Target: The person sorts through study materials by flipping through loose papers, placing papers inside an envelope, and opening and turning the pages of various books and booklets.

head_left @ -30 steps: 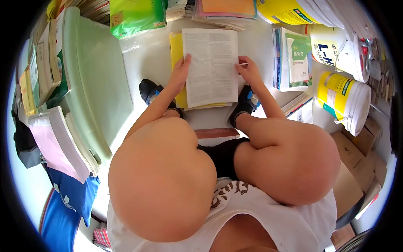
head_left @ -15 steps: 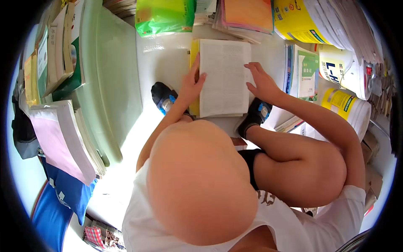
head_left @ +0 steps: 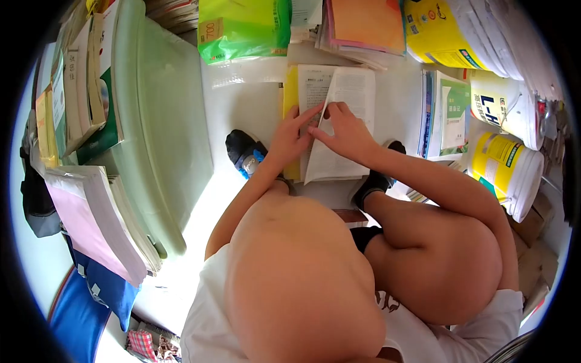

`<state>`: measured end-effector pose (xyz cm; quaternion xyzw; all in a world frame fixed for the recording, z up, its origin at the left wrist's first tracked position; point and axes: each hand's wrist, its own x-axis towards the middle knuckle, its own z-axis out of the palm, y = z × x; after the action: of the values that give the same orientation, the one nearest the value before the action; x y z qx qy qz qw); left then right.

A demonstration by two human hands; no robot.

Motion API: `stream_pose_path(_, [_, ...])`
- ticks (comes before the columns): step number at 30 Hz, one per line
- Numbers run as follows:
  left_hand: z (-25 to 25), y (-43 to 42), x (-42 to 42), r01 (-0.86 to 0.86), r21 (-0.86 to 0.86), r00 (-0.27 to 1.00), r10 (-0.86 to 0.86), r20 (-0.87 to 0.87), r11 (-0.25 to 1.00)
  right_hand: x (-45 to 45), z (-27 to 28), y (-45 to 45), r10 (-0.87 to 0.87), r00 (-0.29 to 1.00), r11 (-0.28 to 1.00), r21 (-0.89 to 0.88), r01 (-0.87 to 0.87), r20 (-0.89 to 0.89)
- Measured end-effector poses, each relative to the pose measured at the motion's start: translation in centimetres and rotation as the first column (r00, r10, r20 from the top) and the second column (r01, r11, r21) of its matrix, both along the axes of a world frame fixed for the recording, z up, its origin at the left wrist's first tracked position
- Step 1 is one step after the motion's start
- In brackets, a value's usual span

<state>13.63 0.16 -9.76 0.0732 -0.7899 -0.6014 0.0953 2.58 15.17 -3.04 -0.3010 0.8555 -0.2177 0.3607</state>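
A stapled-looking booklet or stack of printed sheets [head_left: 357,85] lies on the pale surface between my feet, with a yellow cover edge [head_left: 292,91] showing along its left side. Its top page [head_left: 330,160] is lifted slantwise, its left edge swung to the right, uncovering print on the sheet below [head_left: 311,81]. My right hand [head_left: 348,133] is over that slanted edge, fingers bent and thumb reaching left, closed on the page. On the booklet's left side rests my left hand [head_left: 292,138], index finger stretched toward the page edge and touching close to the right hand.
A green plastic packet [head_left: 245,30] and a pile of papers with an orange sheet [head_left: 366,24] lie beyond the booklet. Yellow-and-white buckets [head_left: 505,163] and books [head_left: 451,115] stand at right. A pale green bin [head_left: 163,121] and stacked books [head_left: 91,212] line the left.
The right hand has moved left from the page's right side to its left edge. The top page, flat before, is now lifted askew. The left hand's index finger has reached rightward.
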Motion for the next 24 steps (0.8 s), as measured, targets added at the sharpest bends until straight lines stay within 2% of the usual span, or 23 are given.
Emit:
stream_pose_path(2, [2.4, -0.5, -0.3, 0.056, 0.047, 0.953, -0.067, 0.296, 0.997, -0.1, -0.8, -0.4, -0.018, 1.0, 1.0, 0.002, 0.018, -0.01])
stream_pose_path(6, [0.9, -0.1, -0.3, 0.036, -0.004, 0.985, -0.035, 0.168, 0.999, -0.7, -2.9, 0.2, -0.06, 0.996, 0.998, -0.024, 0.058, -0.069])
stream_pose_path(8, [-0.2, -0.3, -0.3, -0.01, 0.135, 0.978, -0.019, 0.21, 0.991, -1.3, -3.4, 0.8, -0.065, 0.996, 0.997, -0.056, 0.061, -0.068])
stream_pose_path(9, [-0.3, -0.3, -0.4, -0.014, 0.141, 0.976, -0.017, 0.219, 0.99, -1.6, -2.9, 1.0, -0.069, 0.997, 0.994, -0.09, 0.068, -0.017])
stream_pose_path(10, [-0.3, -0.3, -0.6, -0.02, 0.125, 0.975, -0.008, 0.224, 0.992, -1.6, -2.7, 1.0, -0.073, 0.997, 0.989, -0.123, 0.077, 0.033])
stream_pose_path(13, [-0.1, 0.0, -0.4, -0.037, 0.107, 0.961, 0.006, 0.277, 0.994, -1.4, -2.9, 1.6, -0.083, 0.996, 0.975, -0.204, 0.085, 0.017])
stream_pose_path(16, [-0.4, 0.2, -0.5, -0.043, 0.087, 0.956, 0.016, 0.292, 0.995, -1.8, -3.1, 2.1, 0.004, 0.999, 0.978, -0.21, -0.011, -0.034])
stream_pose_path(24, [-0.3, -0.1, -0.3, -0.016, 0.067, 0.966, -0.002, 0.26, 0.998, -2.1, -3.6, 2.2, -0.021, 1.0, 0.984, -0.178, 0.024, 0.019])
